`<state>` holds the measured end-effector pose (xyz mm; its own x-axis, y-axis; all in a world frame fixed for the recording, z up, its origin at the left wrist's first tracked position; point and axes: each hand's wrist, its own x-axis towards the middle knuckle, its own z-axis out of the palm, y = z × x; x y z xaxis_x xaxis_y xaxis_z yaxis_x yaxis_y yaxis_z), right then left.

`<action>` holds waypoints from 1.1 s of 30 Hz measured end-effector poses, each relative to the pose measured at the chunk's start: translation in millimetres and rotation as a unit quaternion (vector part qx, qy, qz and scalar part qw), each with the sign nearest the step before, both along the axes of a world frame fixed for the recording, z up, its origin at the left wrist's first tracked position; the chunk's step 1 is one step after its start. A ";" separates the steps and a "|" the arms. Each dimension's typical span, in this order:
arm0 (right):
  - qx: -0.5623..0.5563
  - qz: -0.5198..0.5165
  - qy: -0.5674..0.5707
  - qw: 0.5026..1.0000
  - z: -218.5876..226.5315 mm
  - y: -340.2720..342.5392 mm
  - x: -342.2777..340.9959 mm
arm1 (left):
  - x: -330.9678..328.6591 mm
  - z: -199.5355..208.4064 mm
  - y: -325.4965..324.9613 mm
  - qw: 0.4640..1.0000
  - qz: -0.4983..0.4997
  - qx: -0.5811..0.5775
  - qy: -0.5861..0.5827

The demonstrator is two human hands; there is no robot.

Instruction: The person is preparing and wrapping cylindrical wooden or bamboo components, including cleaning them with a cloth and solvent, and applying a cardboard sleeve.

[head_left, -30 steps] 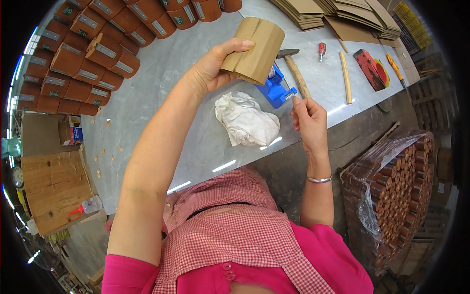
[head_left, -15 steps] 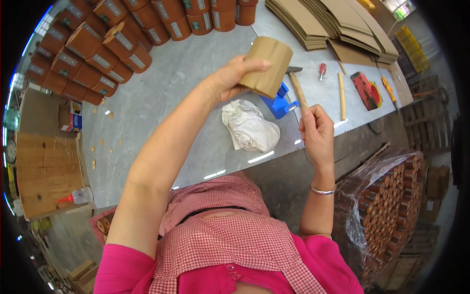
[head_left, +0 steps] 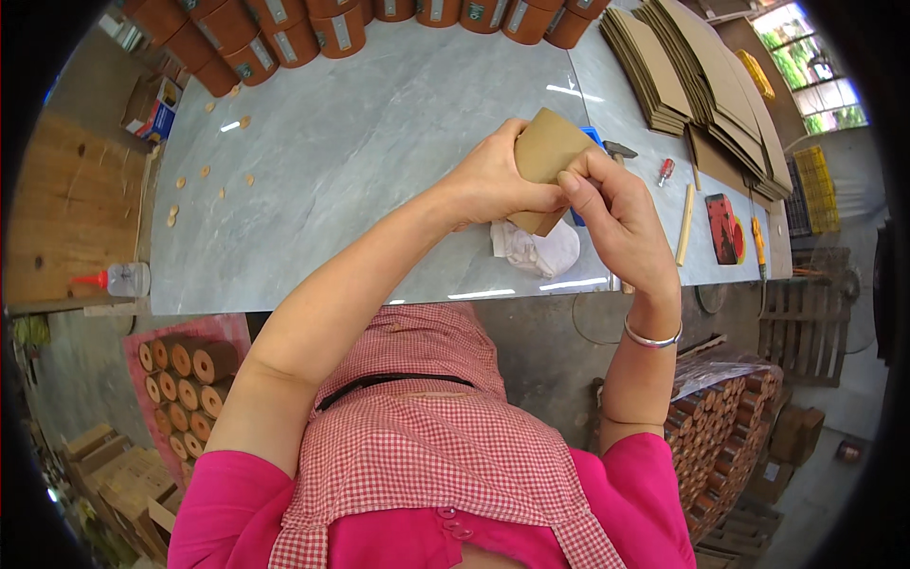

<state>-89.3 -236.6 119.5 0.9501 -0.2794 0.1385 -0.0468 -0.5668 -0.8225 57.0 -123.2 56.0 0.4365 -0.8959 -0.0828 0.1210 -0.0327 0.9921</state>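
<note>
My left hand point(head_left: 495, 185) grips a tan cylinder point(head_left: 550, 147) above the grey table, its thumb and fingers wrapped round the sides. The cylinder is tilted, and its far end is hidden from view. My right hand point(head_left: 626, 218) has curled fingers pinching at the cylinder's right edge. Under the hands lies a crumpled white cloth point(head_left: 540, 251). Mostly covered by the cylinder and my right hand is a blue tool or fixture point(head_left: 591, 135). A hammer point(head_left: 621, 150) rests beside it, its handle largely behind my right hand.
Brown cylinders point(head_left: 336, 33) stand in rows along the table's far side. Flat cardboard sheets point(head_left: 697, 71) are piled at the far right. A red screwdriver point(head_left: 666, 172), a wooden stick point(head_left: 684, 226) and a red-black case point(head_left: 722, 229) lie right; small discs point(head_left: 205, 172) lie left.
My right hand has let go of the hammer and moved up to the cylinder. My left hand has brought the cylinder slightly right and turned it. The view has shifted.
</note>
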 end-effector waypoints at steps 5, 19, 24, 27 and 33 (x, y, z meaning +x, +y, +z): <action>-0.001 -0.001 0.021 1.000 4.0 11.2 5.9 | 1.1 -0.5 12.9 0.999 0.029 -0.018 -0.025; -0.096 -0.112 0.043 0.988 7.4 37.8 17.9 | 3.2 -0.1 34.1 0.992 0.089 -0.050 -0.080; -0.043 -0.147 0.043 0.987 3.8 49.2 16.4 | 1.8 -0.3 45.7 0.991 0.090 -0.078 -0.067; -0.023 -0.166 0.049 0.985 -5.5 44.6 13.6 | 2.2 0.4 53.9 0.992 0.082 -0.092 -0.020; 0.066 -0.148 -0.003 0.987 -16.7 50.1 15.0 | 4.1 0.3 73.9 0.990 0.012 -0.116 0.078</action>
